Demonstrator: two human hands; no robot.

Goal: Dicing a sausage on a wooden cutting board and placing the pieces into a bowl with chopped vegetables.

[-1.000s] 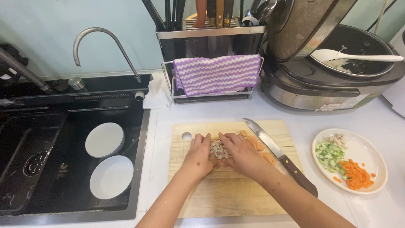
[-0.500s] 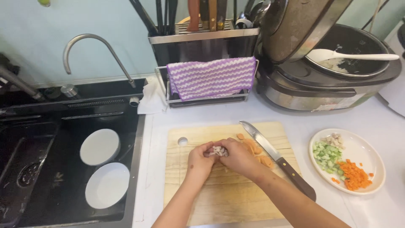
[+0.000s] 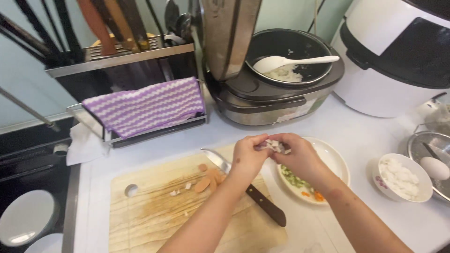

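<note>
Two bare hands cupped together, fingertips meeting: left hand (image 3: 246,158) and right hand (image 3: 297,157), both curled narrowly around a small heap of pale chopped pieces (image 3: 275,146), which shows between the fingertips and sits above the near rim of a white plate (image 3: 338,161). Fingers bent inward, palms facing each other; how much more is held inside the cup cannot be told. On the plate, under the right hand: chopped green bits (image 3: 294,180) and a few orange bits (image 3: 315,196). Left of the plate, a wooden cutting board (image 3: 154,215) with a round hole near its far left corner; on it, a knife (image 3: 243,192) with dark handle lying slantwise, blade passing beneath the left wrist, plus orange slices (image 3: 208,180) and scattered pale scraps (image 3: 180,189) just beside the blade. Right of the plate, a small white bowl (image 3: 401,178) of white chopped matter, and at the frame edge a metal strainer (image 3: 433,159) holding an egg (image 3: 435,167). Behind the hands, an open rice cooker (image 3: 281,89) with a white spoon (image 3: 293,62) resting over rice. Farther left, a rack draped with a purple-and-white striped cloth (image 3: 145,107). Far left, a dark sink (image 3: 28,187) containing white dishes (image 3: 26,218).
</note>
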